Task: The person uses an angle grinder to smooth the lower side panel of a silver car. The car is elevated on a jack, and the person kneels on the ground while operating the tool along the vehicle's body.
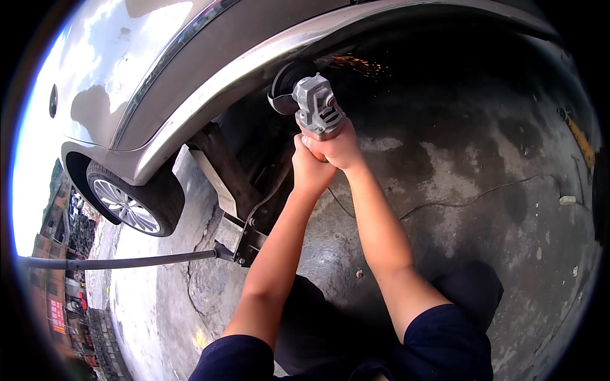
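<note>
Both of my arms reach forward to an angle grinder (pixel 316 105) with a grey metal head. My left hand (pixel 309 166) and my right hand (pixel 340 147) are wrapped together round its body, just behind the head. The curved guard (pixel 282 103) and dark disc sit at the left of the head, up against the underside of a car's lower sill (pixel 238 77). Orange sparks (pixel 359 65) fly off to the right beneath the car. Where the disc meets the metal is in deep shadow.
A floor jack (pixel 241 238) stands under the car at left, its long handle (pixel 127 262) sticking out leftward. Beyond it is a wheel (pixel 130 202). A thin cord (pixel 470 202) runs across the stained concrete floor (pixel 445 235). At far right lies a yellow tool-like object (pixel 578 138).
</note>
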### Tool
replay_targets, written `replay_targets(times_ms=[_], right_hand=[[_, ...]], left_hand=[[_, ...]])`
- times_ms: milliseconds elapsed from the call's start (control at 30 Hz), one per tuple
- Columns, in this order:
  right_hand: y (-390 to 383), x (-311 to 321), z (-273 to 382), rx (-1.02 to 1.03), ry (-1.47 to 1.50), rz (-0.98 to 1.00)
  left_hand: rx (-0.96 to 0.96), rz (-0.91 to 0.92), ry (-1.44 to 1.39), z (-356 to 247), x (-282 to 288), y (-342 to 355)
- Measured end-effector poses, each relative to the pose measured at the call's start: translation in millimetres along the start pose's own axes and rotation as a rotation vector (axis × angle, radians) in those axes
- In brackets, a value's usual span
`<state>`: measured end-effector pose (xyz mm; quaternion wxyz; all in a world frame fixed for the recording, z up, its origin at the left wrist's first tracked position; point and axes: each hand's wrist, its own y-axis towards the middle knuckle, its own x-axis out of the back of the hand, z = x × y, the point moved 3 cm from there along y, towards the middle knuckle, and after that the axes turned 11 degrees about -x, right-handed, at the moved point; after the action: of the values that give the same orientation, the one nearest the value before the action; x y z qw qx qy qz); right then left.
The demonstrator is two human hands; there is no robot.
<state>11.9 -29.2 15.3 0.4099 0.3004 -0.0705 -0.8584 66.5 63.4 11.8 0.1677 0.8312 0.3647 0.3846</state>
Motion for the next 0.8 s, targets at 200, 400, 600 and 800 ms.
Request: replay_targets(times_ms=[200, 400, 600, 800], right_hand=[[2.2, -7.8, 8.7, 0.04, -0.057, -0.018], [8.9, -6.9, -10.8, 0.084, -0.184, -0.043], [6.4, -6.0, -7.3, -0.004, 0.101, 0.065], [14.8, -10.2, -20.1, -0.033, 0.318, 0.229]], left_hand=[[-0.243, -0.029, 0.044, 1.5, 0.5, 4.0], [-0.233, -0.069, 0.015, 14.0, -7.7, -2.1], [-0.039, -0.022, 0.063, 6.5, 7.5, 2.9], [-0.088, -0.077, 0.157, 11.9, 15.1, -0.5]])
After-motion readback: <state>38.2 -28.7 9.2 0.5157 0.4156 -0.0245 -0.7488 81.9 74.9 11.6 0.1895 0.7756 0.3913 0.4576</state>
